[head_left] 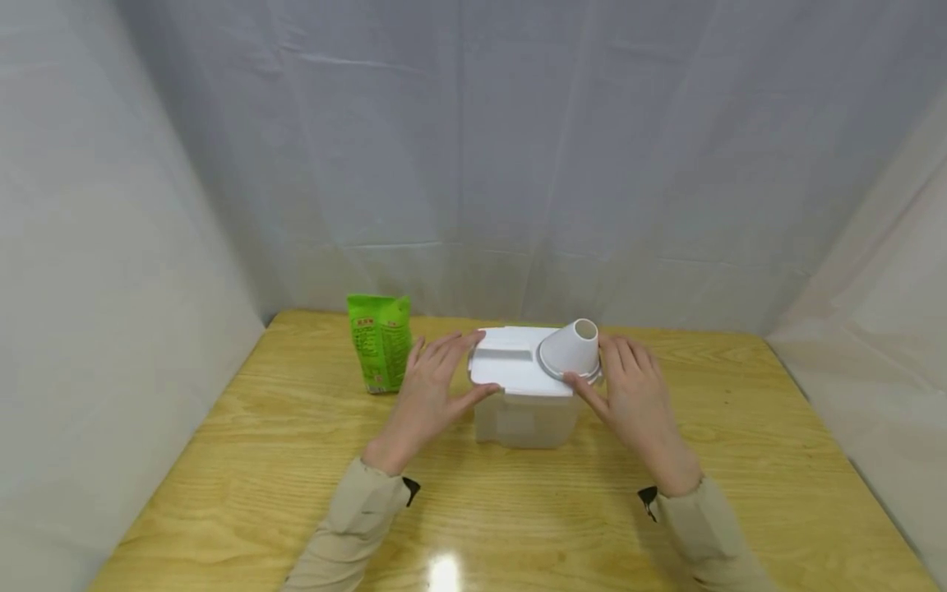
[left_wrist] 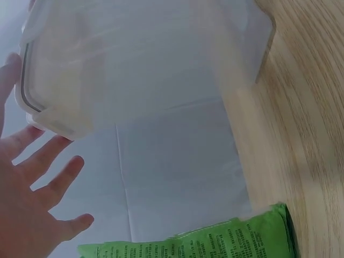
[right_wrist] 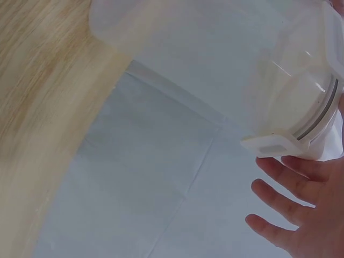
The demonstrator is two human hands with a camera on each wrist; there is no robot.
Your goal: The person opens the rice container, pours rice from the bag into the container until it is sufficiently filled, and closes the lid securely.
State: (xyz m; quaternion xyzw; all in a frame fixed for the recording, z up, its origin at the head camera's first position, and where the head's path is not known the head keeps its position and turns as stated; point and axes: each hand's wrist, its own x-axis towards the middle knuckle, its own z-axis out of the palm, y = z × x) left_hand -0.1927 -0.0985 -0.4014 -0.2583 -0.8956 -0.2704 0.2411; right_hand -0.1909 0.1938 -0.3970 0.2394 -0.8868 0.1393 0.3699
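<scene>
In the head view a clear plastic storage container [head_left: 527, 421] stands upright at the middle of the table, under a white lid [head_left: 510, 378]. A white cone-shaped spout [head_left: 568, 349] rises from the lid's right part, its small round opening facing up. My left hand [head_left: 429, 390] grips the lid's left end, thumb along the front edge and forefinger at the back. At the right end my right hand [head_left: 632, 399] holds the lid beside the cone, thumb in front. Both wrist views show the other fingers spread apart below the lid's side clips [right_wrist: 271, 145].
A green printed bag [head_left: 381, 345] stands upright left of the container, close behind my left hand. The wooden table [head_left: 274, 460] ends at a grey curtain [head_left: 518, 164] behind, with pale curtains along both sides.
</scene>
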